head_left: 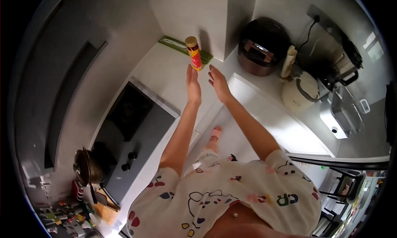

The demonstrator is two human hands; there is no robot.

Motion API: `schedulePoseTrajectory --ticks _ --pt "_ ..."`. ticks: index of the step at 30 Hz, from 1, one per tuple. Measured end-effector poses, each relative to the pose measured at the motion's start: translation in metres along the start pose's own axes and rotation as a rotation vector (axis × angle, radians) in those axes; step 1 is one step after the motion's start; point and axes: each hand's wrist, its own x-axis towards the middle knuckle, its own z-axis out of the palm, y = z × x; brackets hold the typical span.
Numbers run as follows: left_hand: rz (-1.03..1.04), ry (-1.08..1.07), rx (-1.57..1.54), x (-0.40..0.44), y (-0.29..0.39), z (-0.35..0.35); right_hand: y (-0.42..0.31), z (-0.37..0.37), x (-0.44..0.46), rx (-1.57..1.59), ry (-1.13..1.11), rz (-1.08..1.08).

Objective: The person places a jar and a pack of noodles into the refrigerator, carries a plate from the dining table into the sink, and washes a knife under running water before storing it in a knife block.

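Observation:
A tall jar (194,56) with a gold lid and a red and yellow label stands upright on the white counter (159,74). My left hand (193,86) is open, its fingers stretched toward the base of the jar; whether the fingertips touch it I cannot tell. To the right, my right hand (219,84) is also open, with fingers slightly bent and apart from the jar. Neither hand holds anything. Behind the jar, a long flat green packet (175,45) lies along the wall.
On the left is a stove (142,132) with a lidded pot (87,167) at its near end. A dark rice cooker (262,45), a cream kettle-like container (300,91) and a glass jug (345,66) line the right counter. A cutting board (106,211) lies lower left.

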Motion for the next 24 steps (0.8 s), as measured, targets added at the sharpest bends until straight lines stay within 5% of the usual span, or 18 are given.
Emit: schedulePoseTrajectory --ticks 3,8,12,19,24 --pt "0.000 0.017 0.064 0.071 -0.008 -0.004 0.006 0.008 0.081 -0.198 0.054 -0.112" --pt "-0.037 0.057 0.018 0.146 -0.028 -0.004 0.000 0.029 0.151 -0.017 -0.041 -0.069" --pt "0.110 -0.120 -0.165 0.151 -0.032 0.010 0.014 0.019 0.172 0.015 -0.115 -0.052" --pt "0.326 -0.097 0.258 0.067 -0.002 0.056 -0.020 -0.029 0.069 -0.108 0.091 -0.287" --pt "0.667 -0.417 0.409 -0.024 0.005 0.110 -0.091 -0.089 -0.093 -0.177 0.359 -0.345"
